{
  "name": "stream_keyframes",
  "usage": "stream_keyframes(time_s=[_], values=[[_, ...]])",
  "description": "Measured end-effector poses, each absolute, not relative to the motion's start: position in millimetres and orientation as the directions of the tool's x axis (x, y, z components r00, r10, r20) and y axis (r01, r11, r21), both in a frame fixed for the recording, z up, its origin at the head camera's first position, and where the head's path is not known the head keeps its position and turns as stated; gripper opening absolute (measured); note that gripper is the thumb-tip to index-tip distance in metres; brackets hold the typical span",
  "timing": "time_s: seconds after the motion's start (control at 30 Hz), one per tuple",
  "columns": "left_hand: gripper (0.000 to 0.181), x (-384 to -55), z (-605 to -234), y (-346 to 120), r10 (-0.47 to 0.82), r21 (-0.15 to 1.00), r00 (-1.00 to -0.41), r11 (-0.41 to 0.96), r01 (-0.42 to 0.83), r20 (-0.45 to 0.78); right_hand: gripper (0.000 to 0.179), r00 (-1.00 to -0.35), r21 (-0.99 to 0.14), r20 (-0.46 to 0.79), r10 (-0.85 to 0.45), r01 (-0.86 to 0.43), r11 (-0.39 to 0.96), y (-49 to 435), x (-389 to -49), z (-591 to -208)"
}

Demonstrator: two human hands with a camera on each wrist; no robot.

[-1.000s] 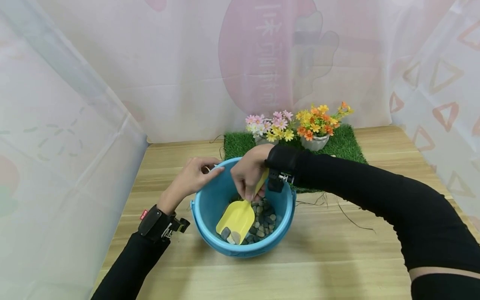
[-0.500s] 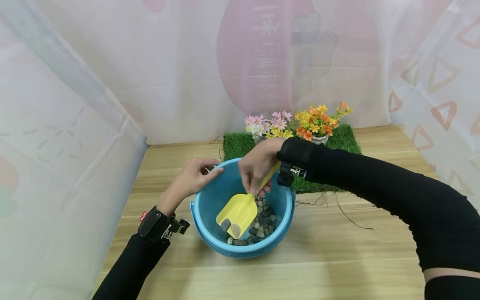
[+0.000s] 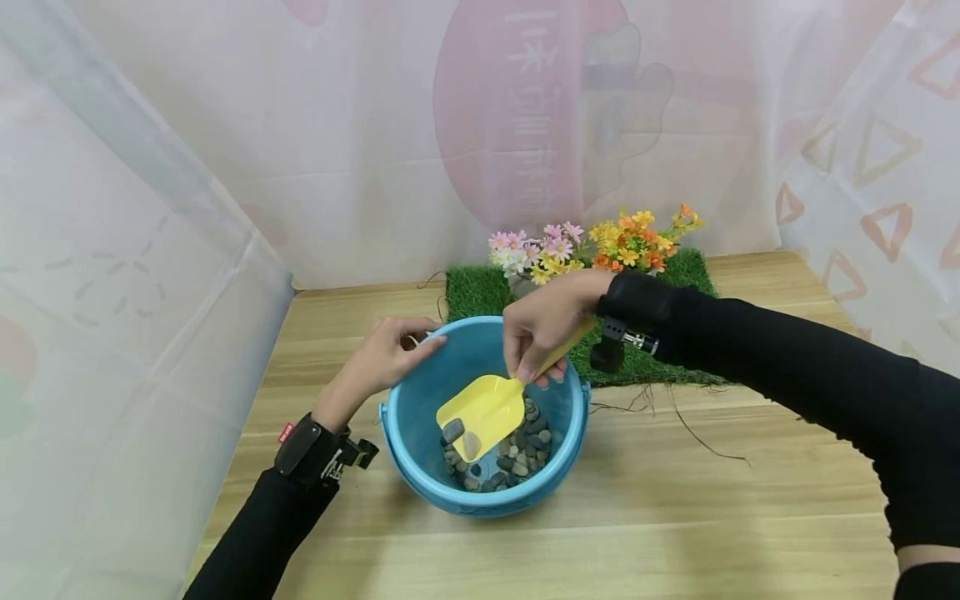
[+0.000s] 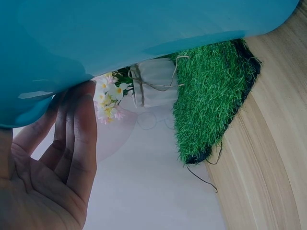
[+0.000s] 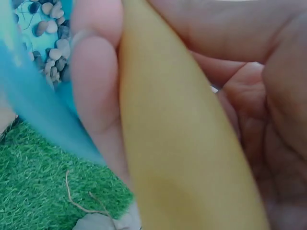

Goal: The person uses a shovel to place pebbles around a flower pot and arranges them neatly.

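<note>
A blue bucket (image 3: 408,471) stands on the wooden table with several grey, black and tan pebbles (image 3: 517,467) at its bottom. My left hand (image 3: 386,350) holds its left rim, thumb over the edge; in the left wrist view, the fingers (image 4: 81,134) lie along the outer wall. Over the bucket's far right side, my right hand (image 3: 543,325) grips the handle of a yellow toy shovel (image 3: 491,408). Two pebbles, a dark one (image 3: 453,430) and a tan one (image 3: 471,444), lie near the tip of its tilted scoop. In the right wrist view, fingers and thumb close round the yellow handle (image 5: 172,124).
Behind the bucket lies a green turf mat (image 3: 476,292) with loose threads. On it are pink and white flowers (image 3: 551,250) and orange and yellow flowers (image 3: 637,242) in pale pots. Printed white cloth (image 3: 360,150) hangs at the back and sides. Bare wood (image 3: 675,500) shows to the right.
My right hand has drawn the shovel up and to the right, away from the bucket's near wall, with two pebbles still on the scoop. My left hand stays at the rim.
</note>
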State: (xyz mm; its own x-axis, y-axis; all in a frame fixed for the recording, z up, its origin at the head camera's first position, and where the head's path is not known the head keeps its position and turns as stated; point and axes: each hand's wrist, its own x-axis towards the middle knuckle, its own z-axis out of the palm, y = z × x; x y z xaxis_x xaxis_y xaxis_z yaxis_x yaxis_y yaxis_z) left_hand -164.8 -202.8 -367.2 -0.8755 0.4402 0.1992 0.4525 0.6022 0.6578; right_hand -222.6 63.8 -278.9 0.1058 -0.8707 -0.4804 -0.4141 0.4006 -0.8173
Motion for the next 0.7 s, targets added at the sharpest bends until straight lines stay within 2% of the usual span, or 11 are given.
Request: stream_keyframes(time_s=[0.27,0.7], values=[[0.024,-164,-366,-204,0.427,0.664,-0.881,0.601,0.445,0.204,0.016,0.094,-0.861,-0.418,-0.904,-0.358,0.361,85,-224,-275],[0.025,-166,-366,-203,0.428,0.645,-0.882,0.621,0.445,0.197,0.017,-0.056,-0.85,-0.37,-0.927,-0.383,0.362,122,-226,-267]])
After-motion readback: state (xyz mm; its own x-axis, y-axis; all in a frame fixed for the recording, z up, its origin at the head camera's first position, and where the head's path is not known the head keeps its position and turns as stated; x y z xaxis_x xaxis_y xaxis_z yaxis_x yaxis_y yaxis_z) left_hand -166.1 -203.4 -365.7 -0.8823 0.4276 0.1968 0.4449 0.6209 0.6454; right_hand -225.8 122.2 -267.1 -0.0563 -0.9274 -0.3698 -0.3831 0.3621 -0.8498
